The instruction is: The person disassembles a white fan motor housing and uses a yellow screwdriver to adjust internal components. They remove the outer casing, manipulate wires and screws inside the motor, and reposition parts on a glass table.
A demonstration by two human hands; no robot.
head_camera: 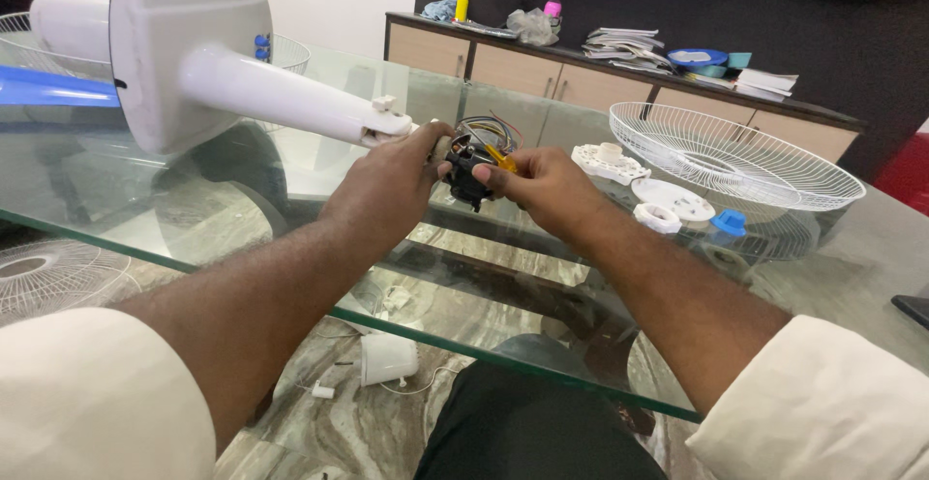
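Observation:
A white fan stand with a boxy base (189, 54) and a round neck (290, 98) lies on its side on the glass table (852, 277). At the neck's end sits a small black part (464, 172) with coloured wires (489, 132). My left hand (392, 185) grips this black part from the left. My right hand (547, 185) pinches a small yellow-handled tool (500, 159) against the part's right side.
A white wire fan guard (735, 156) lies on the table at the right, with white plastic parts (610, 163) and a blue cap (729, 223) beside it. Another guard (48, 277) and a white piece (387, 356) lie on the floor. A cluttered sideboard (619, 74) stands behind.

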